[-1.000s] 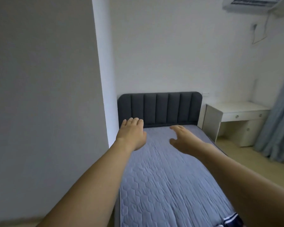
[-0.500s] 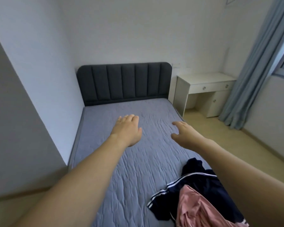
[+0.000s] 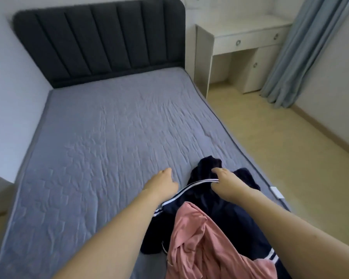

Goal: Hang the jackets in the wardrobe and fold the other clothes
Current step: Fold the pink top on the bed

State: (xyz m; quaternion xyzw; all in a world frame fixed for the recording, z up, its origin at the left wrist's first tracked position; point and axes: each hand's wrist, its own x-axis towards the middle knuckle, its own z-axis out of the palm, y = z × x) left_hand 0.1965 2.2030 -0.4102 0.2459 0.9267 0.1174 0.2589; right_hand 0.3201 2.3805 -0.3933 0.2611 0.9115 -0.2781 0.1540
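A bed [image 3: 101, 137] covered in quilted grey fabric is being viewed from its foot, with a dark padded headboard [image 3: 101, 39] at twelve o'clock. A heap of clothes is lying at five o'clock on the bed: a navy jacket [image 3: 210, 210] with white stripes, partly covered by a pink garment [image 3: 206, 246]. The jacket's striped edge is being pinched by the right hand [image 3: 228, 183], fingers curled around the fabric. The left hand [image 3: 162, 183] is being held relaxed and empty, just beside the jacket at its nine o'clock. A white worktop [image 3: 248, 31] and blue curtain [image 3: 302, 51] are standing at two o'clock.
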